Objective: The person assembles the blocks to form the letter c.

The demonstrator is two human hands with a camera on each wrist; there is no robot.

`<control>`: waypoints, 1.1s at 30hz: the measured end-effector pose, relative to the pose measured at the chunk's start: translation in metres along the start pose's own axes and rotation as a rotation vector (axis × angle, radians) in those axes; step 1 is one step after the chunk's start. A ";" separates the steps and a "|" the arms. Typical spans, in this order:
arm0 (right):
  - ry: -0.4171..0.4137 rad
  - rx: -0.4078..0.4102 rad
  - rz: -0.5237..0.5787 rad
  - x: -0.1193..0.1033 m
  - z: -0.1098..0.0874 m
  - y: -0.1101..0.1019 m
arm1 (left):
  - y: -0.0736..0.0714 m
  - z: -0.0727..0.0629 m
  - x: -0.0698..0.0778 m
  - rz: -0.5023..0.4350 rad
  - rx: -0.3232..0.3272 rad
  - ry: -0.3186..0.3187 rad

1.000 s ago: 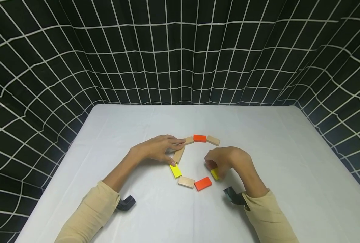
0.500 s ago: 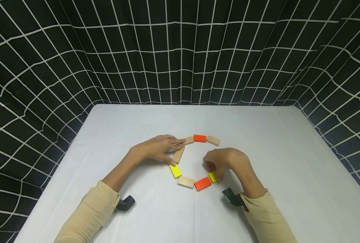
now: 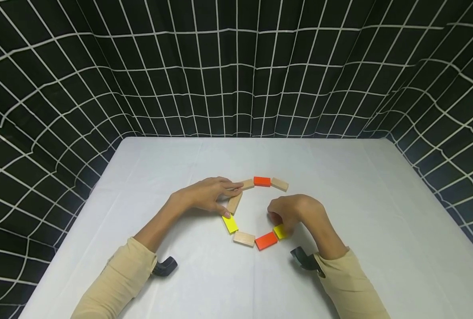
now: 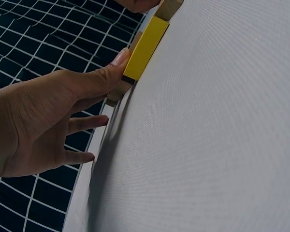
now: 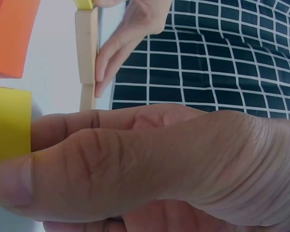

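Observation:
With thumb and fingers, my right hand [image 3: 298, 210] pinches a yellow block [image 3: 279, 231], also close up in the right wrist view. That block lies beside the right end of an orange block [image 3: 266, 241]; whether they touch is hard to tell. My left hand [image 3: 208, 195] spreads over the left of the curved row, its thumb on another yellow block [image 3: 230, 224] and its fingertips at the plain wooden blocks [image 3: 234, 204]. In the left wrist view, the thumb rests at one end of that yellow block [image 4: 147, 48], the fingers loosely extended. A plain block [image 3: 244, 239] sits between the yellow and orange ones.
At the back of the ring lie an orange block [image 3: 262, 181] and a plain block [image 3: 279, 184]. A white cloth covers the table [image 3: 204, 283]. Dark netting-patterned curtain [image 3: 236, 66] surrounds it on the far side and both flanks. Black wrist mounts [image 3: 166, 267] stick out from the sleeves.
My right hand has brought its yellow block slightly left and nearer to me, up to the orange block, and then stays almost still. The left hand has kept its place.

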State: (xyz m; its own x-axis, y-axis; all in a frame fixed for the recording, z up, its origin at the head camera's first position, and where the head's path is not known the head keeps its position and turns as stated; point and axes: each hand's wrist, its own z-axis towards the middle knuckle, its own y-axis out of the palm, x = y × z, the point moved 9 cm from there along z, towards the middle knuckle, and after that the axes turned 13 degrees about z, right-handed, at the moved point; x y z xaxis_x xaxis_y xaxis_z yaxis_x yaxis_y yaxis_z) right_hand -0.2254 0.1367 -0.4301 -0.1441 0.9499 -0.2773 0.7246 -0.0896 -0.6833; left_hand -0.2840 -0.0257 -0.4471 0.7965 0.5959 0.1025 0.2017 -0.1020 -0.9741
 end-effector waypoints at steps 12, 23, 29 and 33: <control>-0.012 0.003 -0.010 -0.003 0.000 0.001 | -0.001 0.000 0.001 0.007 -0.006 0.000; 0.009 0.013 0.032 0.003 -0.004 -0.005 | -0.003 -0.001 0.003 0.022 0.007 0.030; 0.012 0.044 0.055 0.010 -0.008 -0.011 | -0.001 -0.003 0.000 -0.007 0.009 0.023; 0.019 0.063 0.058 0.015 -0.010 -0.014 | 0.001 -0.003 -0.002 -0.023 0.014 0.015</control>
State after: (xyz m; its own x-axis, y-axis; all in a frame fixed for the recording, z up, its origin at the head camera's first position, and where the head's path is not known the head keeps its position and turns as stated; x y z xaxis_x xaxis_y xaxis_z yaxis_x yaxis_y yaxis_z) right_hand -0.2315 0.1549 -0.4179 -0.0902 0.9480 -0.3053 0.6872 -0.1626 -0.7080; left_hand -0.2835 -0.0289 -0.4477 0.8003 0.5858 0.1282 0.2124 -0.0770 -0.9741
